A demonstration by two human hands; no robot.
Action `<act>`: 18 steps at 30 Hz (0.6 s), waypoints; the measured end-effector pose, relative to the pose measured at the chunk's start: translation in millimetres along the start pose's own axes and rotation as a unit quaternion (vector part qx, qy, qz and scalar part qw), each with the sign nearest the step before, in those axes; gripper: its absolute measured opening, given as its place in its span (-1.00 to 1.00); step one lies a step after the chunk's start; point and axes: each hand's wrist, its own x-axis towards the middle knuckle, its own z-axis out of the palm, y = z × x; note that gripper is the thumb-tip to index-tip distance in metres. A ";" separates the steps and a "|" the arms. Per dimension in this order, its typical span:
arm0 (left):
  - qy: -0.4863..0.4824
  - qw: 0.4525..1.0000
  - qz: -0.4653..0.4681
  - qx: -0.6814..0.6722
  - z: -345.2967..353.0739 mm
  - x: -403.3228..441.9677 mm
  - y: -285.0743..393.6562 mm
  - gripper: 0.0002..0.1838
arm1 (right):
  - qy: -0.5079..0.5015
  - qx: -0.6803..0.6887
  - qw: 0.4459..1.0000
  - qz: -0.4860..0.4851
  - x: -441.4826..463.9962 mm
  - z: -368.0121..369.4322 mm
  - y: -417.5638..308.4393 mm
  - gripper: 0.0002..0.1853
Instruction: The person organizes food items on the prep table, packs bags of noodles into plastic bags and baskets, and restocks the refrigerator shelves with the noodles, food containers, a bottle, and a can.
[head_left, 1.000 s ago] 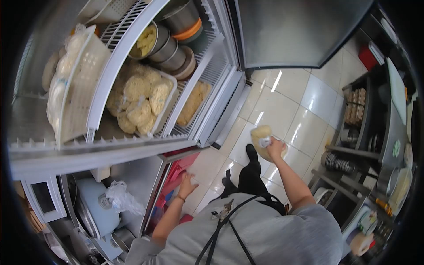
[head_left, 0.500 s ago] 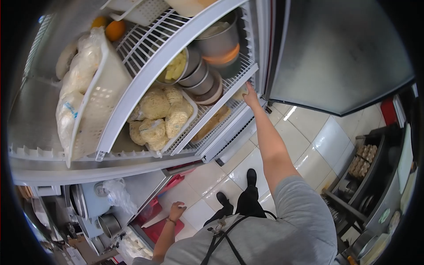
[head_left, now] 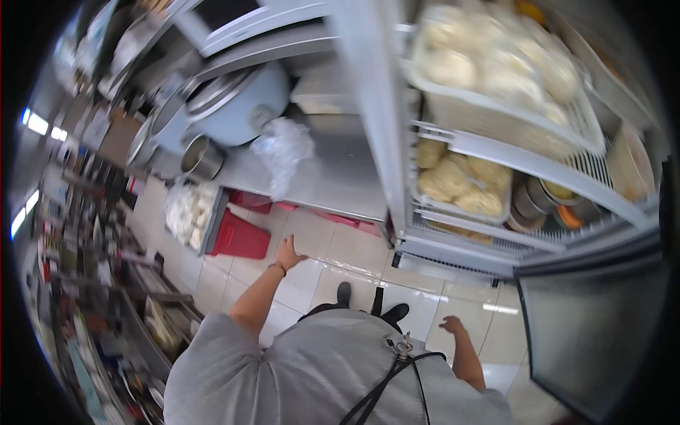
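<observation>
My left hand (head_left: 289, 253), with a band at the wrist, hangs over the tiled floor with its fingers apart and nothing in it. Nearest to it is a red bin (head_left: 241, 235), which it does not touch. My right hand (head_left: 452, 325) hangs low on the other side, holding nothing, fingers loosely parted. In front of it stands the open fridge. On its upper rack is a white basket (head_left: 496, 117) of bagged pale, round items. Below sits a tub of yellowish bagged bundles (head_left: 464, 183), beside metal pots (head_left: 533, 198).
The glass fridge door (head_left: 595, 326) stands open at the lower right. On the left, a steel counter (head_left: 340, 156) holds a blue rice cooker (head_left: 237, 106), a metal pot (head_left: 202, 157) and a clear plastic bag (head_left: 283, 152). A bin of white items (head_left: 191, 216) stands below.
My right hand has left the fridge's lower shelf edge and dropped to my side. My view has swung left, bringing in more of the counter. My left hand stays empty.
</observation>
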 end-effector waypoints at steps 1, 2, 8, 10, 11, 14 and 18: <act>0.037 0.999 -0.018 -0.021 -9.3 3.3 -7.5 0.09 | -0.004 0.004 1.000 -0.007 -3.5 -9.5 -16.4 -0.42; 0.049 0.998 -0.033 -0.031 -17.0 1.9 -15.2 0.09 | -0.002 -0.014 1.000 -0.018 -3.9 -20.7 -33.0 -0.42; 0.256 0.950 -0.007 -0.178 -74.3 32.3 -26.2 0.32 | 0.134 0.134 0.957 -0.220 -23.9 -171.5 -251.1 -0.42; 0.297 0.933 0.096 -0.180 -102.6 53.6 -27.5 0.39 | 0.196 0.155 0.901 -0.356 -33.8 -221.3 -342.5 -0.33; 0.302 0.931 0.091 -0.184 -125.1 62.1 -23.7 0.39 | 0.234 0.119 0.870 -0.417 -48.9 -251.8 -392.4 -0.19; 0.248 0.956 0.084 -0.134 -185.0 85.8 -9.0 0.40 | 0.316 0.008 0.857 -0.407 -68.3 -314.6 -518.9 0.12; 0.230 0.957 0.178 -0.017 -214.7 127.8 -14.3 0.39 | 0.362 -0.083 0.853 -0.367 -19.5 -369.4 -647.6 0.27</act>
